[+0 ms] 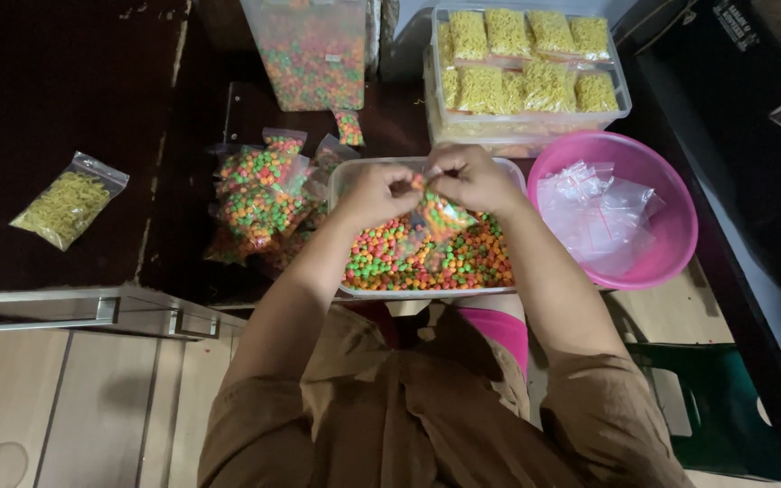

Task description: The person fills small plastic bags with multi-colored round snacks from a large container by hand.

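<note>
Directly above the clear tub point(354, 176) of coloured pellets, my left hand point(374, 192) and right hand point(474, 178) pinched a small filled bag point(436, 220); I judged a loose seal could spill pellets.

Support surface: dark tabletop point(65, 99). Resting directly on it: clear tub point(343, 177) of coloured pellets, pink basin point(671, 244), stacked clear boxes point(621, 104), pile of filled pellet bags point(259, 194), one yellow noodle bag point(67, 203), a tall clear container point(314, 54).
</note>
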